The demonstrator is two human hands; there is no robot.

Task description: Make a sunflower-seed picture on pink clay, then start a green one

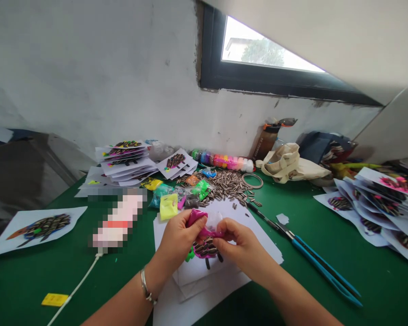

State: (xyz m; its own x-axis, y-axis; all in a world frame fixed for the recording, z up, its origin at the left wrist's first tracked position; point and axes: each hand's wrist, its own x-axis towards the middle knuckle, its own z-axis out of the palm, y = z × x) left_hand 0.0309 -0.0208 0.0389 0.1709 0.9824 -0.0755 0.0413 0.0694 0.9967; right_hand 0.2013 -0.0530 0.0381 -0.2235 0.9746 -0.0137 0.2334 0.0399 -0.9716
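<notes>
The pink clay bag is held above the seed picture, which looks partly filled (much white paper remains bare). The left hand and right hand both pinch the bag tightly with fingertips, over the green table.

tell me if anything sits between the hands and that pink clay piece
Nothing visible does. The left hand and right hand both pinch the pink clay directly, above the seed picture on the paper sheets.
</notes>
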